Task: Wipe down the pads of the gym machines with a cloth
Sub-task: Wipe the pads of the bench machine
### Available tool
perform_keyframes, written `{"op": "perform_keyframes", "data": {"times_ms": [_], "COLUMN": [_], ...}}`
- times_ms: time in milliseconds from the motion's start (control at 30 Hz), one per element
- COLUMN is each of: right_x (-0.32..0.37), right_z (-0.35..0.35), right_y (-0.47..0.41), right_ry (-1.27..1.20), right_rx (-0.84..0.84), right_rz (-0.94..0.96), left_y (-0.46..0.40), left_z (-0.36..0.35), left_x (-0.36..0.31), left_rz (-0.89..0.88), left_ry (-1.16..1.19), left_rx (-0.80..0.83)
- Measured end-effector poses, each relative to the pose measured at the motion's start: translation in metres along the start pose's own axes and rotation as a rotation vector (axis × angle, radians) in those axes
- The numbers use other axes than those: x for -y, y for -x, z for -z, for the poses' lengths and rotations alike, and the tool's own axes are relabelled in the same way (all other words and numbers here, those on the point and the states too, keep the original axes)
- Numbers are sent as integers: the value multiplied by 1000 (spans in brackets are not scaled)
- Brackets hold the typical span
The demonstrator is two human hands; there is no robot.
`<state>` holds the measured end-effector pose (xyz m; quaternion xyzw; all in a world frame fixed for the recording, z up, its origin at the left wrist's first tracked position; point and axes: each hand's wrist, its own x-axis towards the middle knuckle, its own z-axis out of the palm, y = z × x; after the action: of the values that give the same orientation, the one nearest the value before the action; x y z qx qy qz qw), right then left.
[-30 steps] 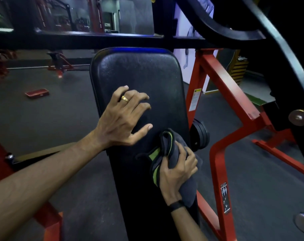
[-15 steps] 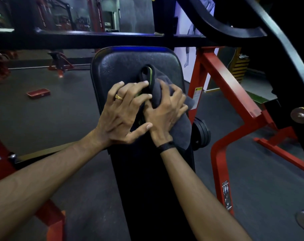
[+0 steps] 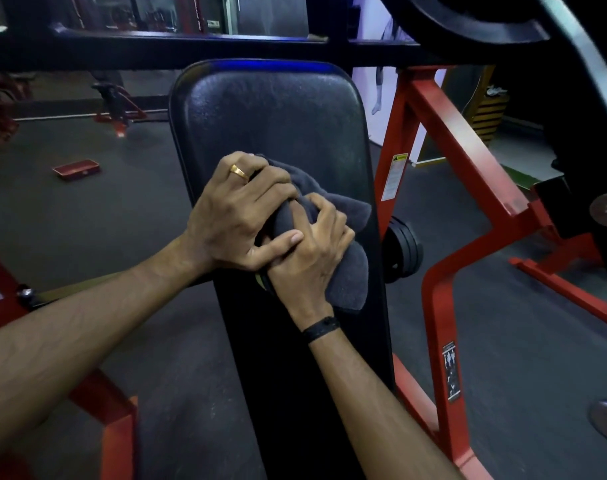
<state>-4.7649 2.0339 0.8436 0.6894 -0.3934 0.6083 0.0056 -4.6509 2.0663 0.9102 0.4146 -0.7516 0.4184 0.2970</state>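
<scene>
Cloth (image 3: 343, 268) bunched mid-pad (image 3: 271, 116), under both hands. Right hand (image 3: 309, 258) clutches cloth; left hand (image 3: 236, 209) curls over cloth top, thumb across right hand.

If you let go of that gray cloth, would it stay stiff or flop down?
Probably flop: the cloth bunches and folds under the right hand and left hand. It likely feels light and soft, and should slide easily over the smooth black pad.
</scene>
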Motion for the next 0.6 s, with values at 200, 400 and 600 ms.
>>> {"op": "perform_keyframes", "data": {"times_ms": [200, 400, 600], "right_x": [-2, -2, -2], "right_z": [2, 3, 2], "right_y": [9, 13, 15], "right_ry": [-11, -25, -22], "right_rx": [53, 34, 45], "right_rz": [-35, -38, -66], "left_y": [3, 3, 5], "left_z": [-6, -5, -8], "left_x": [3, 1, 3], "left_rz": [-48, -48, -57], "left_ry": [-12, 6, -11], "left_rx": [31, 33, 31]}}
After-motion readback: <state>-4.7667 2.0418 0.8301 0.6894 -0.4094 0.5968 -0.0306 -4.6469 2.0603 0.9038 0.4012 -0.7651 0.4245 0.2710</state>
